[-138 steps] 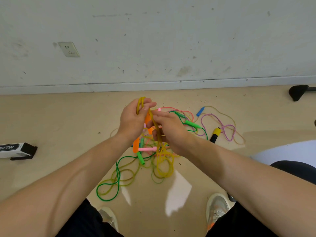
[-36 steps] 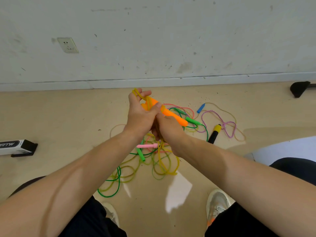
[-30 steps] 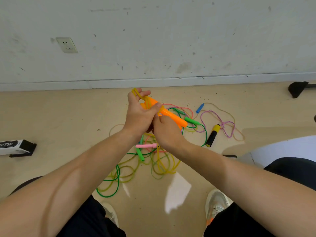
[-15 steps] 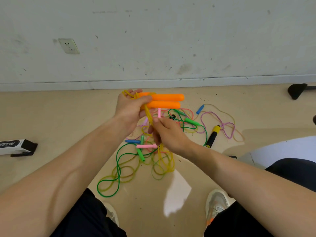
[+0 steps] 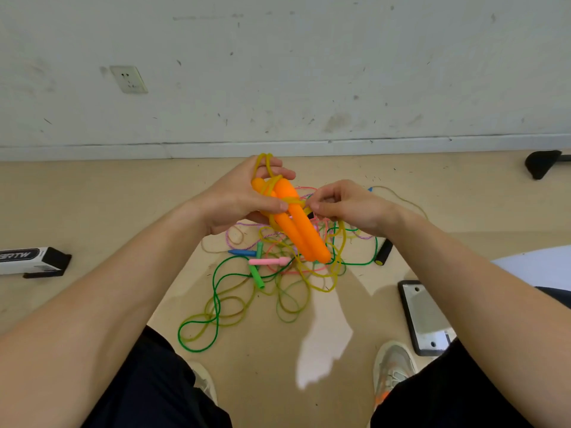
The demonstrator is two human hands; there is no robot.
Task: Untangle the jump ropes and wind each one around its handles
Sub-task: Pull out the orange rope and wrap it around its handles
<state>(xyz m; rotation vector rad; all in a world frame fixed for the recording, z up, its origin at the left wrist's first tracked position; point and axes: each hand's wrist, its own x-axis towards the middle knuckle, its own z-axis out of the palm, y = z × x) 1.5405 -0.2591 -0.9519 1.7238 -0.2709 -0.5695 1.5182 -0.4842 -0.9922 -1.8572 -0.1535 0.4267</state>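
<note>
A tangle of jump ropes [image 5: 278,273] was spread on the floor [image 5: 92,211], with cords of several colours crossed over one another. Above that heap the two orange handles [image 5: 296,230] were held side by side as one bundle. Their long axis was set on a slant. It ran from far-left, where they were clasped, to near-right, where the free ends pointed down at the heap.

The left hand [image 5: 234,199] was wrapped round the far end of the bundle, with its thumb pressed across both handles. Loops of the yellow rope [image 5: 290,200] were hung over its raised fingers. One turn of that rope was laid across the handles, roughly square to their axis.

The right hand [image 5: 349,205] was placed just right of the bundle, level with that turn, and the rope was pinched between its fingertips [image 5: 313,206]. From the pinch the slack was seen to fall near and rightward into the heap, where it was judged not yet free of the other cords.

The next turn would probably be carried round the handles by the right hand, the one nearer the slack, with the bundle held fixed by the left.
</note>
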